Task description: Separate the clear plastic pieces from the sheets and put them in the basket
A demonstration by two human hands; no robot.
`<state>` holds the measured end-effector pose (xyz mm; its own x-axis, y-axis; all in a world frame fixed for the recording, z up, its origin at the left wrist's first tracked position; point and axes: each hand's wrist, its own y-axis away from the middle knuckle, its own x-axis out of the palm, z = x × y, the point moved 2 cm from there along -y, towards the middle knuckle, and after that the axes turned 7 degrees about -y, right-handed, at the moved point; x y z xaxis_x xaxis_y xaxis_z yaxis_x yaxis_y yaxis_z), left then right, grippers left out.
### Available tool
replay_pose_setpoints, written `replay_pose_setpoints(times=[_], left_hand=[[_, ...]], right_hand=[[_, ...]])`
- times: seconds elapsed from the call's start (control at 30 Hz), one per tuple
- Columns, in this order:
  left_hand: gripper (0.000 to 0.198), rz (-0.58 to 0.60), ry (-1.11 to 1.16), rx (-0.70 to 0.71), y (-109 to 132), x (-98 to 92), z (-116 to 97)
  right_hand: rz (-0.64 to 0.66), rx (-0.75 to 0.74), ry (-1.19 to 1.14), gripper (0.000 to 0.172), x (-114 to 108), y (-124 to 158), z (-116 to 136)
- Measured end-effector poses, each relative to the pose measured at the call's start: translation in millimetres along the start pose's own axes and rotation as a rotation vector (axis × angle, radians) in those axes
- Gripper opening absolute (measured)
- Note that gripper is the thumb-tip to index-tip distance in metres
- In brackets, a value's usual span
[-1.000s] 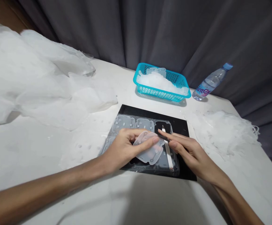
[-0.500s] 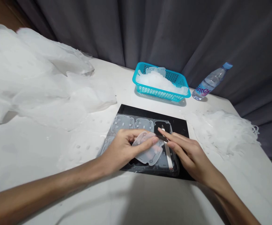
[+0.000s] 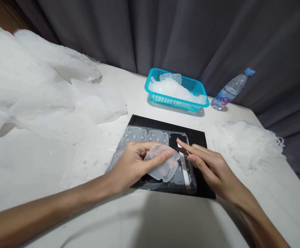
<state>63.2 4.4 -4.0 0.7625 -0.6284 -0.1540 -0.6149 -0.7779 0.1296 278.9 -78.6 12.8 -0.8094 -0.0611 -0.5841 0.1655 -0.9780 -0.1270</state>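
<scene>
My left hand [image 3: 133,163] grips a translucent rubbery piece [image 3: 165,165] with small bumps, holding it tilted just above a clear moulded sheet [image 3: 142,135]. That sheet lies on a black mat [image 3: 198,136] in the middle of the white table. My right hand [image 3: 206,163] rests at the piece's right edge, its index and middle fingers stretched out over a thin metal blade [image 3: 184,165] that lies on the sheet. Whether the fingers press the blade or only hover over it is unclear.
A turquoise basket [image 3: 191,84] full of translucent pieces stands behind the mat, with a water bottle [image 3: 228,91] to its right. A big heap of white sheets [image 3: 36,89] fills the left. Thin white trimmings [image 3: 248,144] lie piled on the right. Grey curtains hang behind.
The hands have hardly moved; the right hand's fingers have slid slightly along the blade. The view has shifted a little.
</scene>
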Motion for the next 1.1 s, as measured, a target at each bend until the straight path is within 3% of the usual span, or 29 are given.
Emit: replay_pose_setpoints(times=[1.1], left_hand=[[0.032, -0.023, -0.059, 0.061, 0, -0.1, 2]], right_hand=[[-0.007, -0.011, -0.006, 0.043, 13, 0, -2]])
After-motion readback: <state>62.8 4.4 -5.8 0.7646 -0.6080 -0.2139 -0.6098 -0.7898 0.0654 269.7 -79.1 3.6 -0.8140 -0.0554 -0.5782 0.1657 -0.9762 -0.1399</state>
